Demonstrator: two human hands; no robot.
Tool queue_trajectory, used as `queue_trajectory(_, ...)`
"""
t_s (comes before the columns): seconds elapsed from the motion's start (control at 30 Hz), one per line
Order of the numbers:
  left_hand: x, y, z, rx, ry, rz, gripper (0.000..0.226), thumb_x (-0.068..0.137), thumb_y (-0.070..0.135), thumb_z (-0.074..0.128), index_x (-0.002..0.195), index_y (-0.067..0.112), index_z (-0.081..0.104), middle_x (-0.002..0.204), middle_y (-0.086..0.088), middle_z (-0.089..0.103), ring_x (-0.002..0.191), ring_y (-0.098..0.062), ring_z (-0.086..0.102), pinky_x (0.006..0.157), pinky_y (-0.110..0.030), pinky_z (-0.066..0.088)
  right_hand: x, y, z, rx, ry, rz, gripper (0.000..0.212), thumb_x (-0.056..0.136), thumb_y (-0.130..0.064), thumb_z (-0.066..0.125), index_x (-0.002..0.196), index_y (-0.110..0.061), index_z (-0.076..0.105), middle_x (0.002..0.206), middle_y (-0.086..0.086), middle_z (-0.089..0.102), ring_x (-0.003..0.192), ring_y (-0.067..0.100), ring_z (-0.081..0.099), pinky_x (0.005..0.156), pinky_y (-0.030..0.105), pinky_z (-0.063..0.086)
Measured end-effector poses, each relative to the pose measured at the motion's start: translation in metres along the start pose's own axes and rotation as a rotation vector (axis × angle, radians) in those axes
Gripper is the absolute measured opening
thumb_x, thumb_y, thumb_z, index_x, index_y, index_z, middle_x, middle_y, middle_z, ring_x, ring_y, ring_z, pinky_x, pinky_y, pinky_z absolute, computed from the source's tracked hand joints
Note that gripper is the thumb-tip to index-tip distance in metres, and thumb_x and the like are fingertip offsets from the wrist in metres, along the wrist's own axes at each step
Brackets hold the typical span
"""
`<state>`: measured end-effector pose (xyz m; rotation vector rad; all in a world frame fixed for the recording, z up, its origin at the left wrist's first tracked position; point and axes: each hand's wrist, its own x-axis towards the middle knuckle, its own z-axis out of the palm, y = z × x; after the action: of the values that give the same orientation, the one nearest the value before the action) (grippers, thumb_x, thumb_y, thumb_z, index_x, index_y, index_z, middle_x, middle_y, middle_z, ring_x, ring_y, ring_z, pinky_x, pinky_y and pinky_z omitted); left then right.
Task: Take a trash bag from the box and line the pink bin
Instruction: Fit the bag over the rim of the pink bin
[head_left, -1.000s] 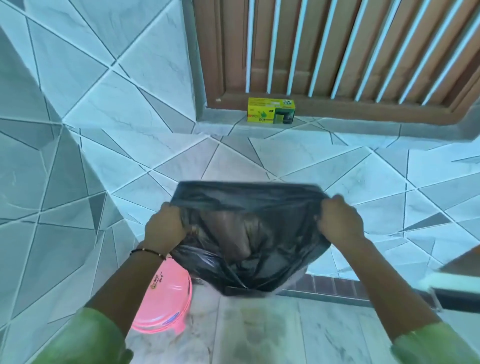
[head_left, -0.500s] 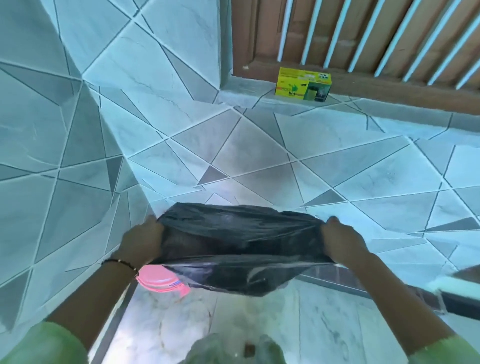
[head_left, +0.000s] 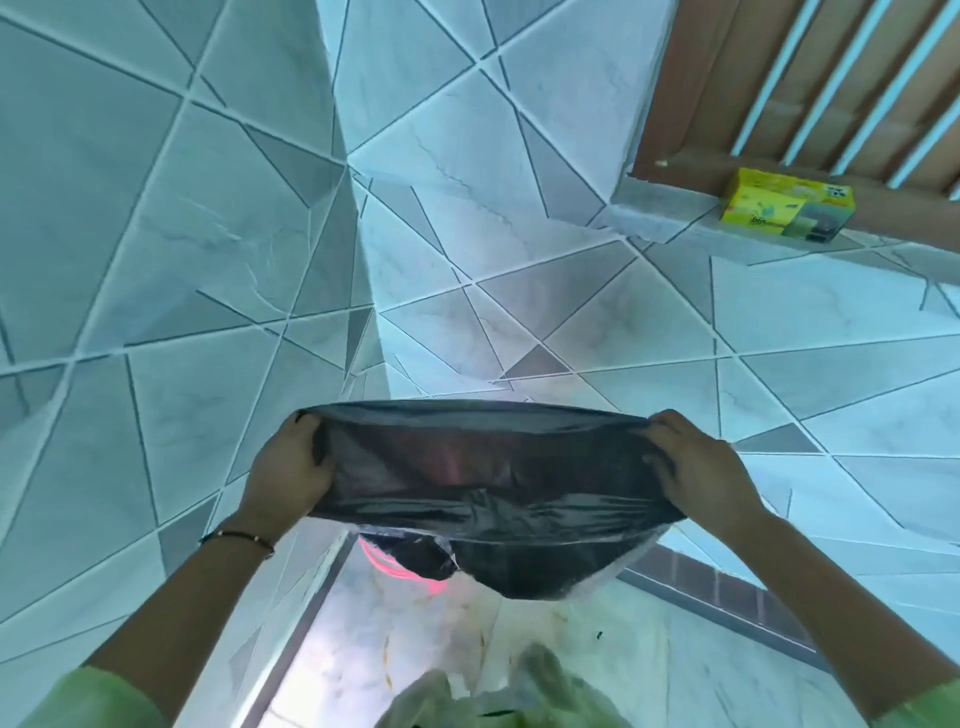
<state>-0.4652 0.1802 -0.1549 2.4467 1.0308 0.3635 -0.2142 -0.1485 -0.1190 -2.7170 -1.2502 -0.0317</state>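
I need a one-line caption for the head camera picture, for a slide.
Left hand and right hand stretch open a black trash bag above the mostly hidden pink bin; the yellow box sits on the ledge.

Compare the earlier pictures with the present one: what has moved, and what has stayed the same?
The trash bag has come over the pink bin, hiding all but a sliver of it. The view has swung left, putting the yellow box far right. Left hand and right hand still hold the bag's mouth open.
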Motion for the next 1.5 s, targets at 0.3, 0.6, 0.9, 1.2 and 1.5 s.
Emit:
queue_trajectory(0.3, -0.016, -0.047, -0.004, 0.291, -0.198, -0.024, 0.071, 0.073, 0.019, 0.065, 0.136, 0.012, 0.032, 0.119, -0.020, 0.046, 0.081, -0.048, 0.062, 0.067, -0.049, 0.053, 0.023, -0.051, 0.017, -0.193, -0.338, 0.120, 0.075, 0.069, -0.007, 0.064, 0.132, -0.017, 0.025, 0.139, 0.010, 0.020, 0.053, 0.028, 0.052, 0.056, 0.039, 0.052)
queue_trajectory(0.6, -0.015, -0.067, -0.008, 0.403, -0.263, -0.057, 0.063, 0.080, 0.012, 0.055, 0.134, 0.005, 0.023, 0.114, -0.023, 0.048, 0.083, -0.042, 0.065, 0.067, -0.046, 0.050, 0.044, -0.073, 0.021, -0.148, -0.298, 0.116, 0.059, 0.080, -0.005, 0.055, 0.133, -0.024, 0.036, 0.124, 0.010, 0.043, 0.069, 0.031, 0.061, 0.066, 0.038, 0.053)
queue_trajectory(0.9, -0.011, -0.077, -0.014, 0.434, -0.242, -0.083, 0.073, 0.082, 0.023, 0.057, 0.140, 0.011, 0.015, 0.124, -0.020, 0.047, 0.086, -0.039, 0.066, 0.071, -0.046, 0.051, 0.064, -0.071, 0.026, -0.025, -0.165, 0.079, 0.045, 0.078, 0.004, 0.051, 0.116, -0.017, 0.060, 0.119, 0.003, 0.058, 0.084, 0.036, 0.065, 0.076, 0.043, 0.055)
queue_trajectory(1.2, -0.010, -0.071, -0.004, 0.460, -0.258, -0.022, 0.090, 0.080, 0.021, 0.061, 0.147, 0.019, 0.001, 0.117, -0.016, 0.047, 0.079, -0.033, 0.066, 0.062, -0.040, 0.048, 0.062, -0.073, 0.043, -0.084, -0.263, 0.000, 0.069, 0.075, 0.002, 0.056, 0.138, -0.015, 0.032, 0.135, 0.012, 0.039, 0.070, 0.038, 0.063, 0.057, 0.035, 0.043)
queue_trajectory(1.5, -0.008, -0.086, 0.010, 0.510, -0.323, -0.108, 0.097, 0.079, 0.025, 0.060, 0.146, 0.025, -0.011, 0.109, -0.014, 0.052, 0.088, -0.033, 0.064, 0.069, -0.040, 0.050, 0.072, -0.069, 0.066, -0.237, -0.514, 0.035, 0.077, 0.083, -0.011, 0.060, 0.146, -0.027, 0.018, 0.159, 0.006, 0.006, 0.094, 0.028, 0.065, 0.080, 0.033, 0.056)
